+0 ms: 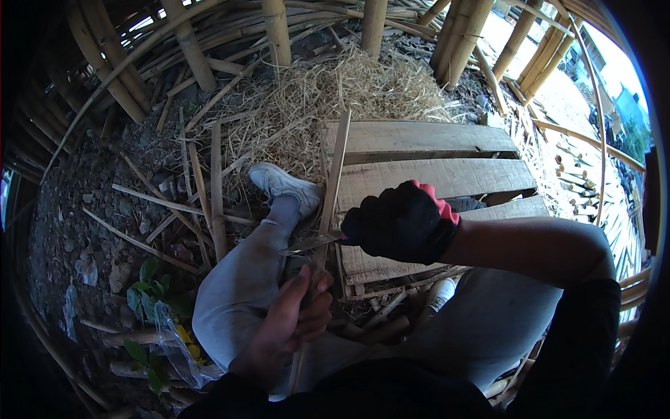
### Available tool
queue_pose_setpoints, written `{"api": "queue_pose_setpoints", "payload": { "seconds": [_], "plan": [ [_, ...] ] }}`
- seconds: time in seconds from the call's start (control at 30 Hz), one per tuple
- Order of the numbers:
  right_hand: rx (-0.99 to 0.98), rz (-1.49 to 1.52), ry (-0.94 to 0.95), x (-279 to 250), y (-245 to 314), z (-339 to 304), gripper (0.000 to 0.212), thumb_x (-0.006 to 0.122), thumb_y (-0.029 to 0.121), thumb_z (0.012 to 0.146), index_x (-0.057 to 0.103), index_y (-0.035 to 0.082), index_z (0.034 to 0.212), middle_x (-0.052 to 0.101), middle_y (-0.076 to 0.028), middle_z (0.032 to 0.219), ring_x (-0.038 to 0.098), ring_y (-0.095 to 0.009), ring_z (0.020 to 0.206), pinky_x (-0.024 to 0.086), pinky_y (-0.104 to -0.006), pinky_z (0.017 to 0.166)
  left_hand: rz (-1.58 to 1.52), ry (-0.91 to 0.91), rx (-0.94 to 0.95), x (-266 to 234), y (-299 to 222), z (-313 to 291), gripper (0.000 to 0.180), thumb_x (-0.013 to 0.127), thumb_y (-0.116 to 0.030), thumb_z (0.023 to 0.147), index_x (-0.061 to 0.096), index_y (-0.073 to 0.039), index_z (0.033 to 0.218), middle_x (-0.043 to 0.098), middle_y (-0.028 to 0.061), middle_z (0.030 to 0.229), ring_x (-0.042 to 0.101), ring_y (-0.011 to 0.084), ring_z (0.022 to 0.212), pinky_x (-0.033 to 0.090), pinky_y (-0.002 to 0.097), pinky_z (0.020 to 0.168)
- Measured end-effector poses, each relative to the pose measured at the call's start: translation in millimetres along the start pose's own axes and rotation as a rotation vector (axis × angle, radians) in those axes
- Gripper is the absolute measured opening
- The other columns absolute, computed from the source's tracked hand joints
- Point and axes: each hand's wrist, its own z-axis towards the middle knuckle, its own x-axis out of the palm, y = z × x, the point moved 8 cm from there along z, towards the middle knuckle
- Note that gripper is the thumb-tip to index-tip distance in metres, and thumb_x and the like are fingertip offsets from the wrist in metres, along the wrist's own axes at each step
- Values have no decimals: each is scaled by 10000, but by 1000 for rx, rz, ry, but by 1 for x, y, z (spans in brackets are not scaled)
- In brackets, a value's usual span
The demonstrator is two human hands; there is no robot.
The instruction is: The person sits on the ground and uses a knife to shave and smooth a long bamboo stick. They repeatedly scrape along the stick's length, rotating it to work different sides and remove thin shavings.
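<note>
My right hand (401,222), in a black glove with red trim, is closed around the handle of a knife (307,244). Its blade points left and lies across a long bamboo strip (335,174), just above my left hand. The bare left hand (301,311) is wrapped round the lower part of that strip, thumb up, close to the blade. From between my legs the strip slants up and away, its far end over the left edge of a slatted wooden platform (426,178). The glove hides most of the knife's handle.
A heap of pale shavings (342,87) lies beyond the platform. Several loose bamboo strips (218,188) rest on the stony ground to the left, near a leafy plant (146,290) and a clear plastic bag (183,346). Upright bamboo poles (277,35) stand along the back.
</note>
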Motion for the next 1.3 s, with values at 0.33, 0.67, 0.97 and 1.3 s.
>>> {"api": "queue_pose_setpoints", "payload": {
  "seconds": [0.33,0.67,0.97,1.3],
  "plan": [
    [189,-177,136,-5,-70,12,103,631,301,896,661,203,885,636,-10,702,670,-216,604,512,-388,509,-27,36,-61,6,9,-2,426,322,-551,1061,444,-152,977,268,-82,535,209,30,374,169,225,344],
    [56,26,24,-6,-27,6,164,647,326,888,605,172,849,615,-11,678,644,-213,555,494,-375,477,-143,130,24,-5,0,2,413,311,-535,1068,453,-161,965,261,-86,513,199,24,354,158,215,319],
    [102,-16,168,6,-41,0,173,621,345,898,655,175,895,705,-30,778,714,-232,729,544,-395,618,-126,128,-75,6,15,2,418,315,-543,1064,452,-164,954,267,-82,510,213,25,350,158,215,314],
    [133,-207,16,6,-92,3,200,636,341,915,641,159,834,661,-59,697,686,-230,622,529,-361,524,-171,170,-37,4,12,-2,418,318,-535,1066,453,-159,943,260,-82,496,200,25,337,162,211,303]
  ]
}}
